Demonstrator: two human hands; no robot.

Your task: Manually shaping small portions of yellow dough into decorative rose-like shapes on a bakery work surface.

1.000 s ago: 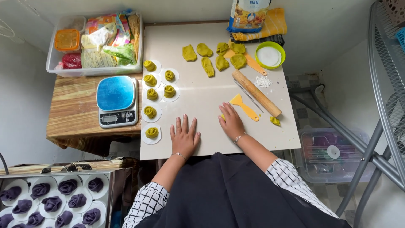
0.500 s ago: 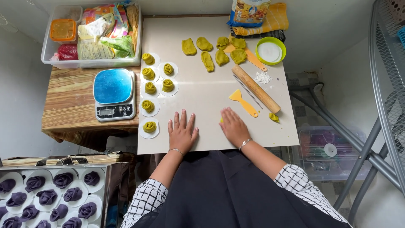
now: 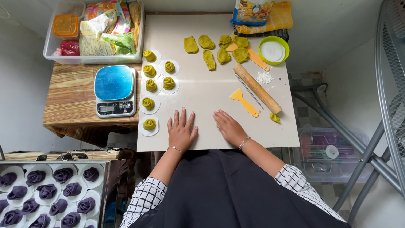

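A: Hands, head view: left hand [image 3: 181, 131] lay flat, fingers spread, on the white board [image 3: 202, 101] at lower centre, holding nothing. Right hand [image 3: 229, 126] rested palm down beside it, fingers loosely together, also empty.

B: Nearest things?

A: Yellow scraper [image 3: 244, 101] just above the right hand; rolling pin [image 3: 257, 88] beyond. Green dough pieces [image 3: 217, 48] sat upper centre, well apart. Judgement: keep palms flat and the board steady.
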